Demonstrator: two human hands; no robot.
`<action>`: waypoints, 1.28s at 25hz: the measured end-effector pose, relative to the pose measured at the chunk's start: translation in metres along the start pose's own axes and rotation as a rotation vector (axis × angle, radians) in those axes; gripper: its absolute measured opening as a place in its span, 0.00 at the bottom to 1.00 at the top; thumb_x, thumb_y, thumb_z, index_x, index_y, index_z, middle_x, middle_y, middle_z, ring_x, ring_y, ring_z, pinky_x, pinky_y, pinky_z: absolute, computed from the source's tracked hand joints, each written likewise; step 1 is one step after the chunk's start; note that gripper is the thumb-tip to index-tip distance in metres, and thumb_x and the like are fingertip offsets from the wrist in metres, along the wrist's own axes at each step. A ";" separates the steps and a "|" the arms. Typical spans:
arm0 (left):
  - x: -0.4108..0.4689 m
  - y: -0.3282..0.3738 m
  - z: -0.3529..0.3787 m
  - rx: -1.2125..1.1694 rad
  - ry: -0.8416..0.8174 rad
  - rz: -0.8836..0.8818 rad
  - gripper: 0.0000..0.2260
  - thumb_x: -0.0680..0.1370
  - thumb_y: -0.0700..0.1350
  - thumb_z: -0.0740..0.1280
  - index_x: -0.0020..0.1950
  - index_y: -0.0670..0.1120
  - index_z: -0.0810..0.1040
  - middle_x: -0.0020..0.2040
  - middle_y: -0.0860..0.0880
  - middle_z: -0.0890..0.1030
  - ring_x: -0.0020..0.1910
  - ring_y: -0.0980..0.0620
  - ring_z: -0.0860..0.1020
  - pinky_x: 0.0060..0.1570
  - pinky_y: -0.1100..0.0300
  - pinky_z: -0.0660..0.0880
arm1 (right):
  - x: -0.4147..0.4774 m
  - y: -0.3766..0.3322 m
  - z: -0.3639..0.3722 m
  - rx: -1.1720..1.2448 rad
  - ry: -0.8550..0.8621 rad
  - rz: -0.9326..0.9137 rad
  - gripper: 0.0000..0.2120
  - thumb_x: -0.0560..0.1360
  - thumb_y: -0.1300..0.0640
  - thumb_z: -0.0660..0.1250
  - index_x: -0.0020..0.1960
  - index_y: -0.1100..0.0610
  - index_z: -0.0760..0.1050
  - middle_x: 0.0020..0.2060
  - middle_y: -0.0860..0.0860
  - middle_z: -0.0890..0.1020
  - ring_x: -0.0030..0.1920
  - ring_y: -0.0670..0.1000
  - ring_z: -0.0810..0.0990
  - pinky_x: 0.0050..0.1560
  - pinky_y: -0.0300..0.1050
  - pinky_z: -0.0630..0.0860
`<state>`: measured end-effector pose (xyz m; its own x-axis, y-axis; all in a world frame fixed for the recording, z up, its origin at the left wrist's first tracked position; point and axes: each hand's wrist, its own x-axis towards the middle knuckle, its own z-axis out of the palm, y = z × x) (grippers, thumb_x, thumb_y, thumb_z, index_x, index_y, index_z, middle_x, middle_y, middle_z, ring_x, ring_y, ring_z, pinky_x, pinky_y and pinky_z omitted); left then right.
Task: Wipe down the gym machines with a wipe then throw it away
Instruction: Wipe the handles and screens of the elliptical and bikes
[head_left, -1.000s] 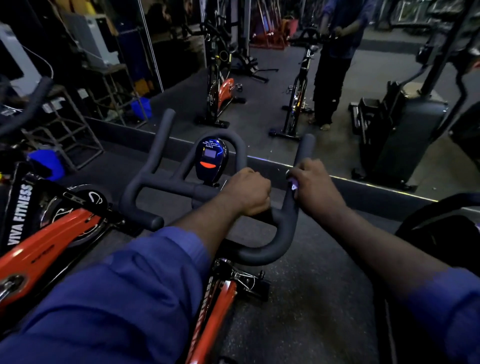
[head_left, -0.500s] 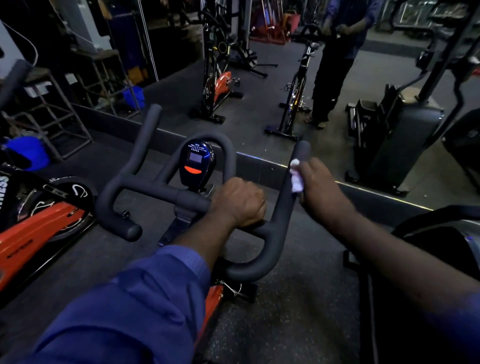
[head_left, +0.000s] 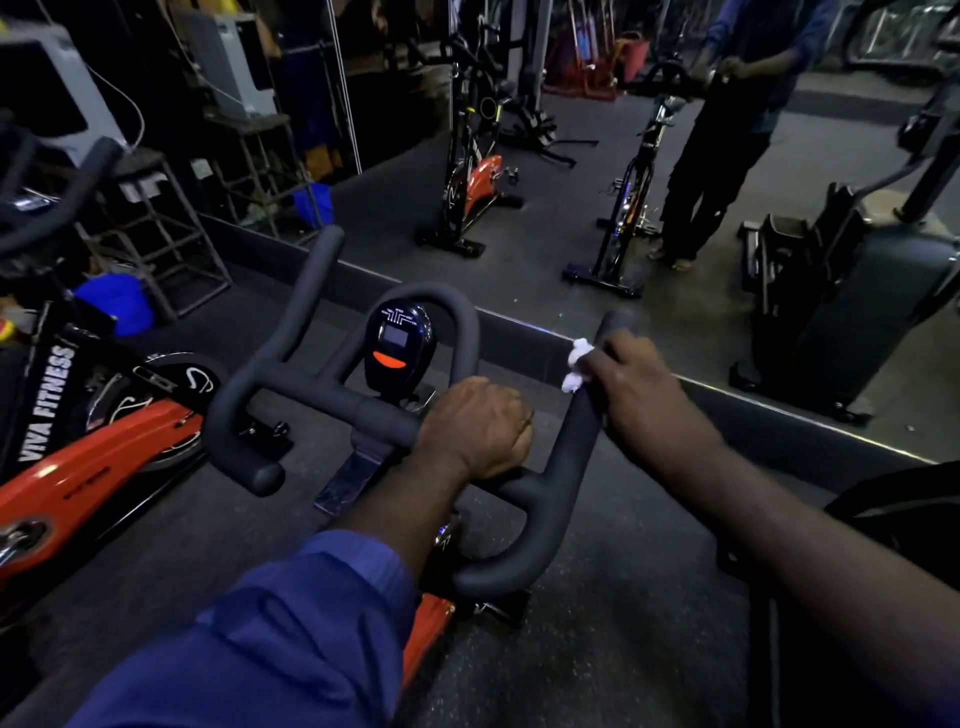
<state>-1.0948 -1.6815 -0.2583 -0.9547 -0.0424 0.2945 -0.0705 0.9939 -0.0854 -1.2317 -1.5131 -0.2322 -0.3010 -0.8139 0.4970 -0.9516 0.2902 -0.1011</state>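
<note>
A spin bike's black foam handlebar (head_left: 311, 387) fills the middle of the view, with a small console (head_left: 397, 345) at its centre. My left hand (head_left: 475, 426) grips the crossbar just right of the console. My right hand (head_left: 639, 387) wraps the right upright horn near its tip and holds a crumpled white wipe (head_left: 576, 364) against it. The wipe sticks out on the left side of my fingers.
A second orange bike (head_left: 93, 457) marked VIVA FITNESS stands close on the left. A wall mirror (head_left: 545, 208) runs ahead at floor level, reflecting bikes and a person. A blue bucket (head_left: 117, 304) and metal stool (head_left: 171, 234) sit at left. A dark machine (head_left: 893, 519) is at right.
My right hand with the wipe has slid up the right horn toward its tip, and more of the wipe shows. My left hand has stayed on the crossbar.
</note>
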 end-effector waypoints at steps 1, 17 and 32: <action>0.001 -0.001 0.001 -0.001 0.007 -0.012 0.17 0.76 0.51 0.58 0.39 0.43 0.82 0.41 0.44 0.85 0.40 0.38 0.82 0.45 0.50 0.75 | -0.018 -0.012 0.002 0.056 -0.042 -0.026 0.12 0.80 0.57 0.61 0.58 0.58 0.80 0.51 0.57 0.75 0.49 0.59 0.75 0.50 0.52 0.76; 0.001 -0.001 0.005 -0.008 0.078 -0.036 0.15 0.73 0.50 0.58 0.31 0.45 0.78 0.32 0.47 0.81 0.29 0.42 0.79 0.36 0.55 0.75 | -0.044 -0.002 -0.005 0.366 0.158 0.226 0.13 0.65 0.70 0.80 0.43 0.55 0.85 0.44 0.49 0.83 0.42 0.43 0.80 0.46 0.24 0.71; 0.000 0.001 0.000 0.002 0.003 -0.048 0.21 0.75 0.53 0.52 0.37 0.43 0.80 0.38 0.43 0.82 0.35 0.38 0.80 0.42 0.49 0.77 | -0.035 -0.005 0.006 0.199 0.227 0.163 0.15 0.73 0.59 0.78 0.59 0.57 0.84 0.57 0.56 0.76 0.56 0.57 0.77 0.60 0.49 0.76</action>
<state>-1.0944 -1.6807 -0.2584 -0.9492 -0.0901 0.3015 -0.1171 0.9905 -0.0727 -1.2164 -1.4890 -0.2546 -0.4496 -0.6255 0.6376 -0.8925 0.2850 -0.3497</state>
